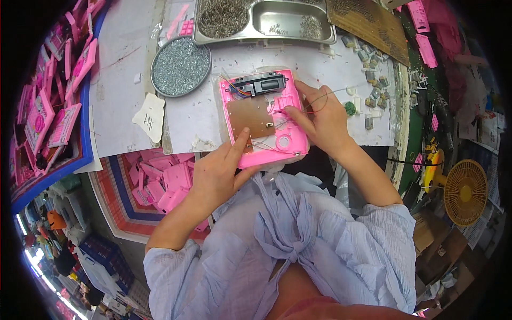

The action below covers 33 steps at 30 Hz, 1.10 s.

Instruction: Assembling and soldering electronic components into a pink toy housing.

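Note:
A pink plastic casing [294, 140] lies open-side up at the table's front edge, slightly tilted. Inside it sit a brown circuit board [250, 114], a black module [261, 84] along the top and several thin wires. My left hand [216, 173] grips the casing's lower left corner, its index fingertip pressed on the board. On the other side, my right hand [325, 120] closes around the right wall, with the thumb reaching inside near the wires. A thin dark wire [326, 95] loops over the right fingers; whether the thumb pinches it I cannot tell.
A round dish of small screws [181, 66] and a steel tray [256, 40] of metal parts stand beyond. Small motors [373, 96] lie at right beside a wooden board [368, 26]. Pink parts fill a blue-edged bin [88, 122] and a lower bin [122, 213]. A yellow fan [465, 192] stands right.

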{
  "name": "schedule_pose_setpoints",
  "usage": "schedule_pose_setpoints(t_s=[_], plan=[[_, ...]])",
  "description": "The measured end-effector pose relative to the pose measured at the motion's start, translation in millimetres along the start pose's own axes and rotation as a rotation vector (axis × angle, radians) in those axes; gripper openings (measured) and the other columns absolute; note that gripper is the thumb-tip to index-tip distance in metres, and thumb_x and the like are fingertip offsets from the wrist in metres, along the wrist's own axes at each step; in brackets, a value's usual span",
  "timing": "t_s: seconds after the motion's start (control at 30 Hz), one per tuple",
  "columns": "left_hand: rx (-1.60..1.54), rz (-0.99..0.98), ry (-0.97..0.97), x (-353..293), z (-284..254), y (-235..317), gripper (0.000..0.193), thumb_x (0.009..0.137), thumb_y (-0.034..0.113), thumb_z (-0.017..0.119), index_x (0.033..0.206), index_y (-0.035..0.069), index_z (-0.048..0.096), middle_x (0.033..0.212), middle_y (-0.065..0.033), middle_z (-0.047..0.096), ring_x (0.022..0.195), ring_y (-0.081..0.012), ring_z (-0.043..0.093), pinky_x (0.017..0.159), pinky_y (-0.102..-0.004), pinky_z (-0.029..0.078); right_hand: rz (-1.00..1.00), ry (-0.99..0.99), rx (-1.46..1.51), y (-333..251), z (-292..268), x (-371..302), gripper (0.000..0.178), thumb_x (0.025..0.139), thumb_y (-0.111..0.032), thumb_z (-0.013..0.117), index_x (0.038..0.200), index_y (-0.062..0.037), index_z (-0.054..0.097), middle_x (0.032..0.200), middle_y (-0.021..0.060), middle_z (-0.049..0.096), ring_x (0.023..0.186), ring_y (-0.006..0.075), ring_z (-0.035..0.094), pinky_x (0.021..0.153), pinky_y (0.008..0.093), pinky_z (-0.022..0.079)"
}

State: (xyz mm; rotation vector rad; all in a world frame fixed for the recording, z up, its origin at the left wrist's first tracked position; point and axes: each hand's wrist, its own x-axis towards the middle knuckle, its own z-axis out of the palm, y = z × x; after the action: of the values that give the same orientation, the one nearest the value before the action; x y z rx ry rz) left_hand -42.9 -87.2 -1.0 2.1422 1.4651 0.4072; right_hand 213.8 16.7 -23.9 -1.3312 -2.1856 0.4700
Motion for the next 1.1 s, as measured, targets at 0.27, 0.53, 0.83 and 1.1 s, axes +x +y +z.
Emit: schedule_pose_setpoints(t_s=[0.27, 0.53, 0.83, 1.1], plan=[[0.081, -0.021, -0.051, 3, -2, -2, 0.081, 0.079, 0.036, 0.082, 0.149, 0.011, 0.049, 0.086, -0.0081, 0.065, 0.073, -0.0253, 0.067, 0.06, -0.0355, 0.052, -0.115, 0.044, 0.011, 13, 2, 5, 0.038, 0.085, -0.028, 0.078, 0.113, -0.0035, 0.069, 0.082, 0.0081, 0.059, 0.075, 0.0244, 0.055, 0.064, 0.0375, 0.046], [-0.034, 0.133, 0.208, 45, -7, 5, 0.059, 0.077, 0.028, 0.08, 0.129, 0.006, 0.063, 0.098, -0.0105, 0.062, 0.088, -0.0301, 0.061, 0.075, -0.0418, 0.048, 0.037, 0.01, 0.489, -1, -14, -19, 0.01, 0.087, -0.007, 0.074, 0.096, -0.005, 0.072, 0.078, 0.0066, 0.064, 0.069, 0.0178, 0.057, 0.059, 0.0312, 0.045], [0.193, 0.233, 0.173, 76, 5, 1, 0.055, 0.078, 0.035, 0.077, 0.123, 0.006, 0.063, 0.099, -0.0079, 0.059, 0.09, -0.0259, 0.06, 0.075, -0.0409, 0.044, -0.092, 0.002, 0.411, -5, -21, -15, 0.01, 0.083, -0.005, 0.075, 0.093, -0.0055, 0.071, 0.076, 0.0068, 0.064, 0.067, 0.0217, 0.056, 0.06, 0.0337, 0.045], [0.011, 0.301, 0.166, 81, -10, 5, 0.053, 0.076, 0.03, 0.078, 0.121, 0.007, 0.062, 0.093, -0.006, 0.058, 0.086, -0.0254, 0.059, 0.075, -0.0396, 0.044, -0.327, -0.107, 0.333, -22, -41, -24, 0.013, 0.079, -0.008, 0.079, 0.088, -0.0065, 0.069, 0.079, 0.0068, 0.062, 0.071, 0.0244, 0.059, 0.063, 0.0351, 0.047]])
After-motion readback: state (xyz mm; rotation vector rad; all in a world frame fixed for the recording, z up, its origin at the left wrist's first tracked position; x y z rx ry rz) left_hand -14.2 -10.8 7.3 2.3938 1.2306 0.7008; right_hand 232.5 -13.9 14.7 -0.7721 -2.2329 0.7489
